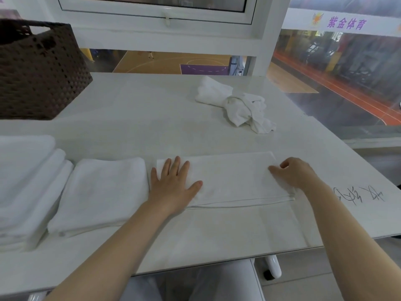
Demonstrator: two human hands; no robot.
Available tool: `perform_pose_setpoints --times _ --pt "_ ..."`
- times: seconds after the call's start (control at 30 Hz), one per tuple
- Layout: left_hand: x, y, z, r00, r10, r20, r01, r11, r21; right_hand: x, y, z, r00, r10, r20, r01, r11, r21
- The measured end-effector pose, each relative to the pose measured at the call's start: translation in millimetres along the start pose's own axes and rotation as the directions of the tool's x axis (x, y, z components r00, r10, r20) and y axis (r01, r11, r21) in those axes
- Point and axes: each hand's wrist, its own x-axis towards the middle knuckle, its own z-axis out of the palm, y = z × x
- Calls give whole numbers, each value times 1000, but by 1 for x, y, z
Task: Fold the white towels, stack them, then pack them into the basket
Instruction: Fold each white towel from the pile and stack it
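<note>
White half-folded towel [227,179] lies long axis left-to-right on the table [134,118], left hand [173,181] pressing flat on its left end, right hand [290,172] pinching its right end.

On the worktop [195,231] a flat towel [230,179] lay at centre, a folded towel [102,192] and stack [28,187] to its left, a crumpled towel [240,105] behind, a basket [39,72] far left.

I see a half-folded white towel [230,177] lying flat; two folded towels [102,192] sit left, a crumpled towel [238,105] farther back, and a dark woven basket [41,70] far left.
</note>
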Motion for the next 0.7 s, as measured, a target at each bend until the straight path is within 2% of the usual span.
perform_pose_setpoints --times 0.1,0.17,0.3,0.43,0.53,0.6,0.7 --pt "-4 -1 2 1000 -1 -25 -1 999 -50 6 -7 -9 990 -5 143 9 999 -32" --pt "-7 -1 3 998 -3 -58 -3 995 -98 6 -11 -13 985 -16 169 16 1000 0" --pt "-11 -3 8 988 -23 -151 -13 972 -234 2 -19 -23 987 -28 155 18 998 66" --pt "-18 -6 14 964 -10 -266 -113 890 -441 -4 -35 -43 995 -46 94 35 993 112" --pt "-20 -7 19 948 -1 -319 -170 843 -510 -18 -59 -60 988 -124 97 87 944 318" --pt "-22 -6 17 946 -39 -321 -177 768 -615 -31 -82 -69 973 -195 125 123 891 436" --pt "-27 -5 9 951 -114 -286 -179 550 -815 -50 -122 -70 948 -299 105 227 872 435"
